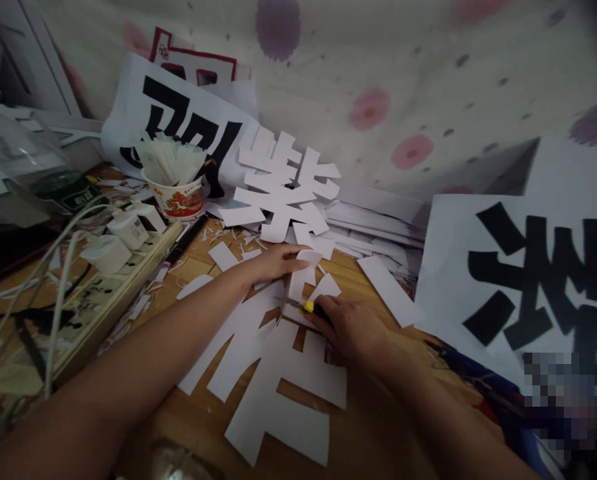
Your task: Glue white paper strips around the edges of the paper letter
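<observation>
My right hand (353, 327) is closed around a utility knife (309, 307) with a yellow tip and dark handle, its blade pointing left. The blade lies against a large white cut-out character (263, 400) of board, which rests on the wooden table (368, 440). Opposite, my left hand (278, 262) pinches the top of a bent white strip (303, 275) standing up at the far part of this cut-out. The strip's lower end is partly hidden by the knife and my right hand.
Left stands a power strip (91, 310) with plugged-in chargers and cables. Behind it is a paper bowl (178, 202) of pale sticks. Another white cut-out character (281, 193) leans at the back. A sheet with black characters (448, 267) and a blue-handled tool (483, 380) are right.
</observation>
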